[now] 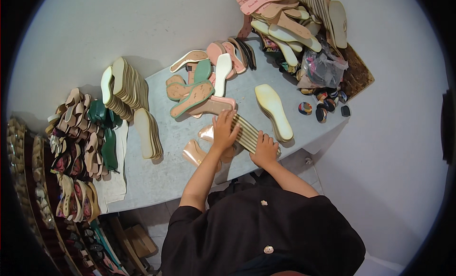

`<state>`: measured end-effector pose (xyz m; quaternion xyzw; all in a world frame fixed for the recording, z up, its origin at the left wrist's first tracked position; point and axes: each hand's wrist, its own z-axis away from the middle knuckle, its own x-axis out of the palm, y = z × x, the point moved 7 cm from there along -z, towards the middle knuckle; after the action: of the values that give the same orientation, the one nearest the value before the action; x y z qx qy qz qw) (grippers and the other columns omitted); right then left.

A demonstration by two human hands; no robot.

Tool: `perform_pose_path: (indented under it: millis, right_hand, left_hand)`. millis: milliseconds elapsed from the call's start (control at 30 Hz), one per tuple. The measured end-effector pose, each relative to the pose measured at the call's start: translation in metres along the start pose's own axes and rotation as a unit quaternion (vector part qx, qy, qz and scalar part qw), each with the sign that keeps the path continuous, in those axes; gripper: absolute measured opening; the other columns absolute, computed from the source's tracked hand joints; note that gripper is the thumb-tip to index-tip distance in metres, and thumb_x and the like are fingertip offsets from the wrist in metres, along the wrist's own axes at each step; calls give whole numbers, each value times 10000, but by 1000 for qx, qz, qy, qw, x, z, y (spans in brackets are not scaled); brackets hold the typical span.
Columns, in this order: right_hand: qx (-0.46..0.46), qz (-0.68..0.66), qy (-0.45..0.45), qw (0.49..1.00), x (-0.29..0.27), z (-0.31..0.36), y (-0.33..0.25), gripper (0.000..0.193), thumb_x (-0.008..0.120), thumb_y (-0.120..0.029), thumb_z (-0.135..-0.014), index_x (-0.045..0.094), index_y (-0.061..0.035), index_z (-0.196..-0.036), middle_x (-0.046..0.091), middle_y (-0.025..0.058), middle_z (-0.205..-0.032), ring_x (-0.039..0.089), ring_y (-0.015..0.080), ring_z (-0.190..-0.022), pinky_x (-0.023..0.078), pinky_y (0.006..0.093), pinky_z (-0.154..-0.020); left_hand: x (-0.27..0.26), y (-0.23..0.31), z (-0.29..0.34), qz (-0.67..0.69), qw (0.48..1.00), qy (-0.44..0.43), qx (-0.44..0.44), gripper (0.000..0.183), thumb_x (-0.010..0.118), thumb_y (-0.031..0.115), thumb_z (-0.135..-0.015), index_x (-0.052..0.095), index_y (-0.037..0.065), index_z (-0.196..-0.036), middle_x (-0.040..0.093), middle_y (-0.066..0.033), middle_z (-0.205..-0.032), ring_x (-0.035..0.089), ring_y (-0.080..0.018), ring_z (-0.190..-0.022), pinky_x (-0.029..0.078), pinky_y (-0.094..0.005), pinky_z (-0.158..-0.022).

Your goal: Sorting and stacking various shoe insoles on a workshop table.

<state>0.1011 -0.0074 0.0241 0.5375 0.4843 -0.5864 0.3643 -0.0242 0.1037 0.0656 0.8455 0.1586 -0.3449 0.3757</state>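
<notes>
A stack of cream shoe insoles lies on its side near the table's front edge, its layered edges facing up. My left hand grips its far left end, fingers laid over the edges. At its near right end my right hand is closed round the layers. Shiny rose-gold shoe uppers lie beside and partly beneath my left wrist. Just right of the stack sits a flat pile of cream insoles. Behind my left hand is a loose heap with a green-edged insole and a white insole.
Tall insole stacks stand at the back left, near piled shoe uppers. A heap of soles and a plastic bag fill a wooden board at the back right. Small patterned pieces lie before it on the grey table.
</notes>
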Motion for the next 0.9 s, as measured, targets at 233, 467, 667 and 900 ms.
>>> perform_pose_path:
  millis: [233,467,667,900]
  right_hand:
    - [88,-447,-183,871,-1,-14,9,753,721,-292,-663,371,16,-1255,528,153,-1089,540,276,-980,444,397,-813]
    - [93,-743,-208,630,-16,-13,-42,695,632,-134,-717,282,-29,-1307,442,160,-1193,462,265,-1097,411,327,-886]
    - [28,-648,-231,726,-18,-16,-40,849,659,-287,-671,212,-51,-1353,234,217,-1319,173,329,-1285,237,390,-1029]
    - [144,-660,-13,737,-52,-69,72,824,697,-263,-694,275,-2,-1350,418,203,-1231,436,276,-1147,347,337,-964]
  left_hand:
    - [-9,-54,64,316,839,281,-343,512,530,267,-858,364,2,-1263,424,-141,-1217,371,-212,-1172,299,-295,-945]
    - [23,41,51,615,686,2,-389,695,651,249,-782,245,19,-1297,458,-146,-1158,537,-221,-986,464,-312,-798]
    - [20,37,42,632,656,-24,-412,530,642,232,-788,389,4,-1193,537,-127,-1046,565,-205,-917,485,-314,-762]
    - [25,15,47,648,608,-26,-458,370,569,291,-843,523,19,-1089,613,-92,-886,619,-194,-753,518,-318,-664]
